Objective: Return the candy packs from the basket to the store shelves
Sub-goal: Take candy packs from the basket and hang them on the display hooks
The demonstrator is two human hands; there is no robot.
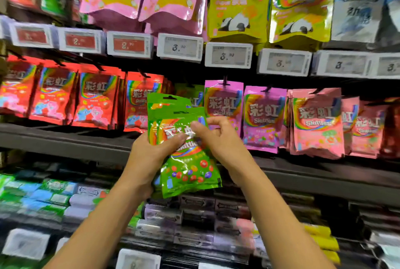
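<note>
Shelves (pixel 65 138) behind — both hands' grip on green packs (pixel 186 160)

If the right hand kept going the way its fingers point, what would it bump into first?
Probably the green candy packs, which the left hand grips. The right hand points left at them, fingertips seemingly touching already. Depth is unclear.

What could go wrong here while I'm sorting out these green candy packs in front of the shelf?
The left hand holds several overlapping green packs while the right hand pinches the front one; peeling it off could let a loose pack slip out. A green row seems to hang behind them, mostly hidden, so the hang hole may miss its hook. The red packs and purple packs hang close on either side, so misfiling is possible.
</note>
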